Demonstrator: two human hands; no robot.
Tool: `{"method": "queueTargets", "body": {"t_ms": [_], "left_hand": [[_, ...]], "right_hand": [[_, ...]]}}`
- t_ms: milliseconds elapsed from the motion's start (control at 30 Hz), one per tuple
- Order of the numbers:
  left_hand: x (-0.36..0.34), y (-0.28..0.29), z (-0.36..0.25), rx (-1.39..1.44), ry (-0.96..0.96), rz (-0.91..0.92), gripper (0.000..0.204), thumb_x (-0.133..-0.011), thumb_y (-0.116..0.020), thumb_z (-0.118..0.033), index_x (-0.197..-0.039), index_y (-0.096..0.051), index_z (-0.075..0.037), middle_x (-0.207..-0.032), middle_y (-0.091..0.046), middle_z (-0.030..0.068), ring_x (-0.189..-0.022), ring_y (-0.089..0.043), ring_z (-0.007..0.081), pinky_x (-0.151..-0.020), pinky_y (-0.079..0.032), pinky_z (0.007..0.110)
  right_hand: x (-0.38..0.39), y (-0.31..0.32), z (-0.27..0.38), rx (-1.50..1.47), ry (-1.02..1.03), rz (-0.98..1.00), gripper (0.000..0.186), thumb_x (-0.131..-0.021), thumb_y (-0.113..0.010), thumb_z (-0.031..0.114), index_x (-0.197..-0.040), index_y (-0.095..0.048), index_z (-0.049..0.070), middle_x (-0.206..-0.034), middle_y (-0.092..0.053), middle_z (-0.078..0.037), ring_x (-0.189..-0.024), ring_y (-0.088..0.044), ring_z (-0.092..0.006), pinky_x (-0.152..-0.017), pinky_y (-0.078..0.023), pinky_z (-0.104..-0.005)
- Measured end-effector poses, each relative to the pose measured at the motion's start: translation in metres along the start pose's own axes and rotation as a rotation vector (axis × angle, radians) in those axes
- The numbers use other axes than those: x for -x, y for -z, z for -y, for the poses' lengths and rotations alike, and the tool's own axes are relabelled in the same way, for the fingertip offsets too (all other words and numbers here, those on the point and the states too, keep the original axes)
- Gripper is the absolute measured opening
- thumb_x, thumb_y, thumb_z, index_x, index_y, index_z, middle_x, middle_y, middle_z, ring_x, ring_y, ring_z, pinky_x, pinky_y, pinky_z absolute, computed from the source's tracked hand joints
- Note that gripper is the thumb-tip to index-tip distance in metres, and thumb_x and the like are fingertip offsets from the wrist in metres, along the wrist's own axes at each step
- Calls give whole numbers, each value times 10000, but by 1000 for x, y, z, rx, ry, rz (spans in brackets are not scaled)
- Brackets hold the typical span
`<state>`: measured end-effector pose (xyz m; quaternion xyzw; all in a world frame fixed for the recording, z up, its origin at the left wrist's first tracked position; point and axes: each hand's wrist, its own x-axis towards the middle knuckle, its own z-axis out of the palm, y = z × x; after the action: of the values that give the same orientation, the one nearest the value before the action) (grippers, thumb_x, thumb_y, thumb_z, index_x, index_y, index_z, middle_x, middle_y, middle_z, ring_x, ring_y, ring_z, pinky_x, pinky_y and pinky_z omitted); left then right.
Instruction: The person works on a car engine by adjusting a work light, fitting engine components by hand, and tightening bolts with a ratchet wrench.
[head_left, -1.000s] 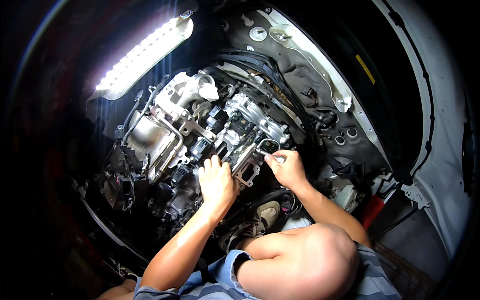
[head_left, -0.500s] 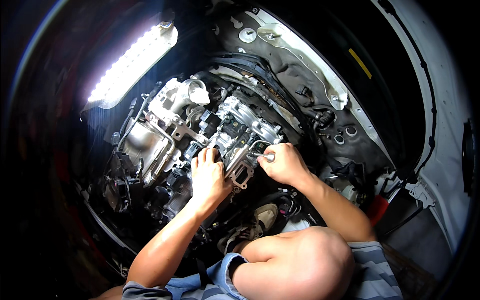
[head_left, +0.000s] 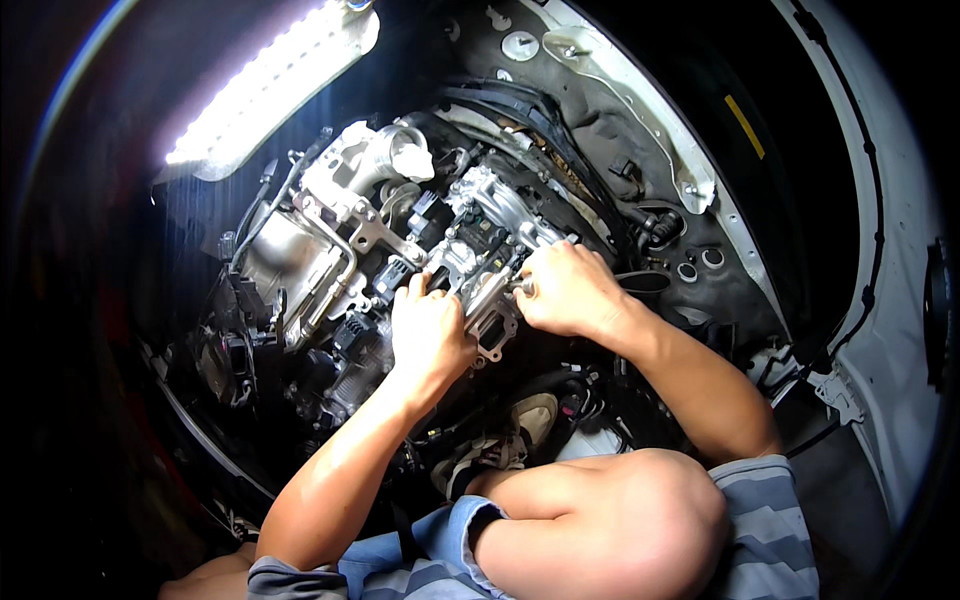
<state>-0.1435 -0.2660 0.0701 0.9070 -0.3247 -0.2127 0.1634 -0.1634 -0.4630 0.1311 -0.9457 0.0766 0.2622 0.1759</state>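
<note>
Over the metal engine (head_left: 455, 255) my left hand (head_left: 430, 325) rests on its near side, fingers a little bent and apart, next to a black plug-like part (head_left: 393, 278). Nothing shows in that hand. My right hand (head_left: 568, 290) is closed round a silver tool with a rounded end (head_left: 526, 287) at the engine's right edge; most of the tool is hidden by the fingers. Between my hands lies a metal flange with a rectangular opening (head_left: 495, 330). A bare-metal pipe neck with white stuffing in its mouth (head_left: 410, 160) stands at the far side.
A bright strip lamp (head_left: 275, 85) hangs at the far left. Black hoses and cables (head_left: 500, 100) run behind the engine, along the grey bay wall (head_left: 590, 130). White bodywork (head_left: 880, 240) curves at the right. My bent knee (head_left: 650, 490) and shoe (head_left: 530, 425) are close below the engine.
My right hand has moved up and turned, with the tool now showing less between its fingers. My left hand stays on the engine. The whole view has shifted slightly.
</note>
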Motion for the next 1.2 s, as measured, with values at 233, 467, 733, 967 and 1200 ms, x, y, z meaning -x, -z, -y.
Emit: {"method": "queueTargets", "body": {"t_ms": [233,467,733,967,1200], "left_hand": [[-1,4,2,-4,24,13,223,-612,-740,-180,-680,-669,20,-868,-714,177,-1193,-578,364,-976,-468,436],[-3,1,2,8,-62,-12,252,-605,-752,-198,-678,-640,16,-783,-689,190,-1086,-634,388,-1046,-472,385],[-2,4,3,0,-48,31,268,-635,-757,-194,-740,-642,24,-862,-701,192,-1176,-604,389,-1037,-479,380],[0,3,6,48,-78,-22,283,-643,-763,-201,-719,-606,21,-832,-677,203,-1156,-605,411,-1015,-488,403],[2,2,8,63,-69,-3,261,-653,-762,-176,-733,-609,20,-875,-688,205,-1194,-590,415,-1020,-492,404]], "right_hand": [[-6,43,-6,-114,-45,114,267,-798,-670,264,-816,-731,4,-831,-702,-243,-872,-694,-407,-800,-566,-452],[-17,10,-17,-102,-6,68,298,-799,-671,257,-902,-721,-19,-893,-702,-263,-884,-693,-427,-818,-564,-470],[-29,29,-3,18,25,285,263,-796,-650,216,-816,-714,-39,-752,-695,-242,-760,-712,-384,-727,-557,-451],[-53,33,-5,155,179,404,228,-753,-638,188,-754,-702,-30,-736,-684,-239,-744,-695,-393,-697,-549,-457],[-47,25,-6,107,147,436,248,-773,-644,196,-810,-716,-38,-781,-696,-253,-802,-703,-400,-734,-554,-459]]}}
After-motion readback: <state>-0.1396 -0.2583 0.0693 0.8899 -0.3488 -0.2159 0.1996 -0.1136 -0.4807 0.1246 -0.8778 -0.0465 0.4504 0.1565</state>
